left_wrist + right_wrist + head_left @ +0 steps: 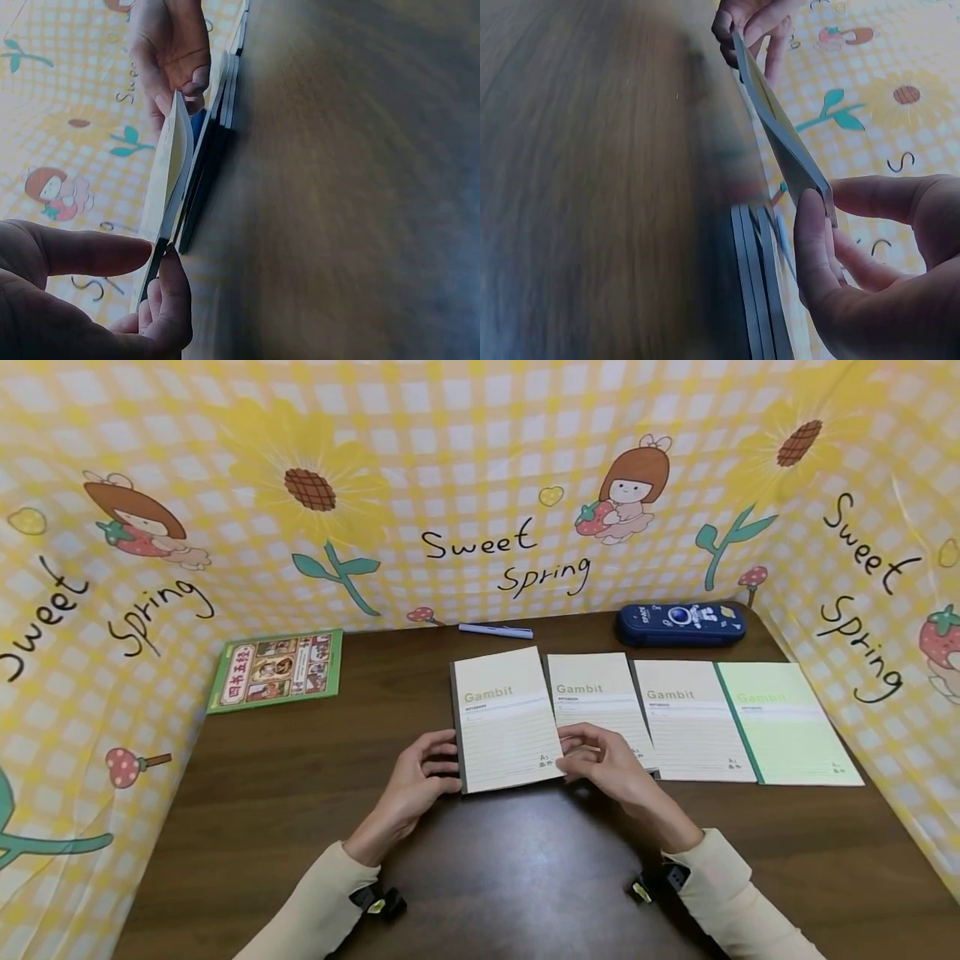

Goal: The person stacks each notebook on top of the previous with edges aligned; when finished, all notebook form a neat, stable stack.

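A cream "Gambit" notebook (506, 727) with a dark spine is held between both hands, tilted slightly. My left hand (422, 777) pinches its spine edge between thumb and fingers. On the opposite edge, near the lower corner, my right hand (603, 762) grips it with thumb above and fingers below. Seen edge-on in the left wrist view, the held notebook (171, 187) is lifted off the table and its pages bow apart a little. Its right edge overlaps a second cream notebook (592, 693) in the head view.
Further right lie a third cream notebook (693, 722) and a pale green one (791, 722). Behind them sits a navy astronaut pencil case (681, 625). A light blue pen (495, 631) lies at the back, a green-bordered book (276, 670) at back left. Checked cloth (465, 460) encloses the table.
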Tool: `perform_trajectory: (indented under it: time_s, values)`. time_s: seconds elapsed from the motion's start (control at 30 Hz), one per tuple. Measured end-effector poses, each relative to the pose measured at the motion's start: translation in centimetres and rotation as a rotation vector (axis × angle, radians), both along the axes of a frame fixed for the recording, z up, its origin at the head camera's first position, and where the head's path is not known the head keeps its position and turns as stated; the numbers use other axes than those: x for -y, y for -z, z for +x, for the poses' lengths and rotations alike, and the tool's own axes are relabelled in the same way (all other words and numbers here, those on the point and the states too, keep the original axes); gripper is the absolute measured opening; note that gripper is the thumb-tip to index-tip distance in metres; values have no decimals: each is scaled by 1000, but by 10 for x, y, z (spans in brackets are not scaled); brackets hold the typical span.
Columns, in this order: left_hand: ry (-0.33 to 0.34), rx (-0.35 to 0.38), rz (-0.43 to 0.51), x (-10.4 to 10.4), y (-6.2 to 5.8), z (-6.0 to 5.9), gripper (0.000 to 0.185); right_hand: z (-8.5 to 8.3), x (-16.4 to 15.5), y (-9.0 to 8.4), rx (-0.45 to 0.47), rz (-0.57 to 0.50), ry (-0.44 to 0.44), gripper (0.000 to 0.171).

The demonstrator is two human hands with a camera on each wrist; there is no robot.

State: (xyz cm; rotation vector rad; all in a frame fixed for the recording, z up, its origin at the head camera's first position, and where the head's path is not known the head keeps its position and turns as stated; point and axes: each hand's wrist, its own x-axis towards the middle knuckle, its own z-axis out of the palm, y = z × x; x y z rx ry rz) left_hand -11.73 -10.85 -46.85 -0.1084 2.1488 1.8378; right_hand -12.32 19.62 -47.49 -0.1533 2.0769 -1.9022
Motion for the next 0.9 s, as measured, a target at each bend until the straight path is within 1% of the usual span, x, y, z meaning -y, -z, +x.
perform_trajectory:
  time_s: [0.17, 0.33, 0.47, 0.67, 0.8, 0.9]
  values:
    - [37, -27, -9, -16, 0, -9, 73, 1, -15, -2, -19, 44, 27, 51]
    - [45, -37, -18, -31, 2, -15, 73, 1, -27, -3, -30, 89, 47, 51]
    - [56, -42, 1, -43, 3, -19, 74, 3, -38, -4, -32, 136, 66, 51]
    - [82, -48, 30, -64, 0, -25, 73, 5, -56, -9, -40, 225, 99, 51]
    - [96, -43, 45, -77, 2, -29, 73, 5, -66, -11, -48, 257, 121, 50]
    - [108, -48, 50, -86, 3, -31, 72, 6, -73, -14, -37, 295, 141, 50]
